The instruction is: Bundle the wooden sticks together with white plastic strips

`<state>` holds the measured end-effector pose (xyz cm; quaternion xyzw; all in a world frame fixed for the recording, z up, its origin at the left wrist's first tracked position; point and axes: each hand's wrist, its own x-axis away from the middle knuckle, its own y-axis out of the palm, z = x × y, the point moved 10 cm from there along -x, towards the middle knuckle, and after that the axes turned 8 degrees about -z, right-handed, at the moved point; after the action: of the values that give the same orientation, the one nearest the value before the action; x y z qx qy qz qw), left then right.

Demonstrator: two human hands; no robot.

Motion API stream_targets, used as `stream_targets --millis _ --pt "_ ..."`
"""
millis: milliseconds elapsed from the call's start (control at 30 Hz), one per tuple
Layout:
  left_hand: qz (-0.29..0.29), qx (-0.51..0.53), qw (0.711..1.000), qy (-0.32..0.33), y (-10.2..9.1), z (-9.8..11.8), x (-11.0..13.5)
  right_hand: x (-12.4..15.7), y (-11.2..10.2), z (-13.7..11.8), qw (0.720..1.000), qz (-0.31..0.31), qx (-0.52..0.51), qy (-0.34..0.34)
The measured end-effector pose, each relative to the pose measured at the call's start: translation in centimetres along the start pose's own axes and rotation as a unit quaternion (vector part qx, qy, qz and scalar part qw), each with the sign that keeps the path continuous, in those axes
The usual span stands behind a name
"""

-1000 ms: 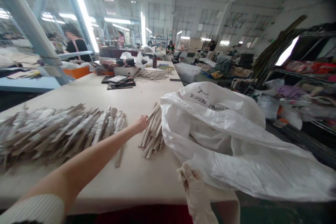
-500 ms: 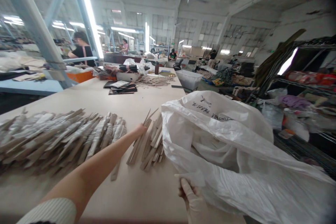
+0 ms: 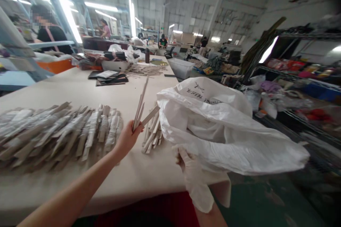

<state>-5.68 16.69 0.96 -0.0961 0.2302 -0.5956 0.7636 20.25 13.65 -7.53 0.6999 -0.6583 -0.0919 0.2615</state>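
Observation:
My left hand [image 3: 128, 137] is closed round a few thin beige strips [image 3: 141, 105] and holds them lifted off the long beige table [image 3: 87, 94]. More loose strips [image 3: 152, 135] lie under them at the mouth of a big white plastic sack [image 3: 218, 127]. My right hand [image 3: 189, 170], in a white glove, grips the sack's near edge at the table's front right corner. A long row of wrapped strip bundles [image 3: 58, 133] lies on the table to the left of my left hand.
Black folders [image 3: 110, 78], a scatter of sticks [image 3: 145, 70] and a clear bin [image 3: 181, 68] sit farther up the table. A metal rack [image 3: 298, 78] with bags stands at the right. Other people work at far tables, one person [image 3: 48, 32] at the left.
My left hand has gone from resting on the loose strips to gripping a few and raising them. The gloved right hand kept its hold on the sack and shifted slightly up.

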Motion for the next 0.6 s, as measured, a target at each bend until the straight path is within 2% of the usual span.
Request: stream_targets --millis 133,233,367,500,600 --pt "-0.152 -0.004 0.988 -0.009 2.2 2.7 3.1 0.0 0.8 -0.1 0.995 -0.023 -0.093 0.029" --pt "-0.244 -0.001 0.968 -0.050 3.0 3.2 6.2 0.0 1.2 0.3 0.988 -0.040 -0.139 0.062" --pt "-0.264 -0.059 0.960 -0.066 2.6 3.1 8.9 0.1 1.6 0.3 0.993 -0.049 -0.095 0.041" --pt "-0.246 -0.138 0.957 -0.064 1.9 3.2 9.6 0.5 1.0 -0.9 0.998 0.003 0.065 -0.019" --pt "-0.226 -0.173 0.957 -0.063 1.2 3.0 9.7 0.9 1.7 -2.4 0.985 -0.008 0.165 -0.055"
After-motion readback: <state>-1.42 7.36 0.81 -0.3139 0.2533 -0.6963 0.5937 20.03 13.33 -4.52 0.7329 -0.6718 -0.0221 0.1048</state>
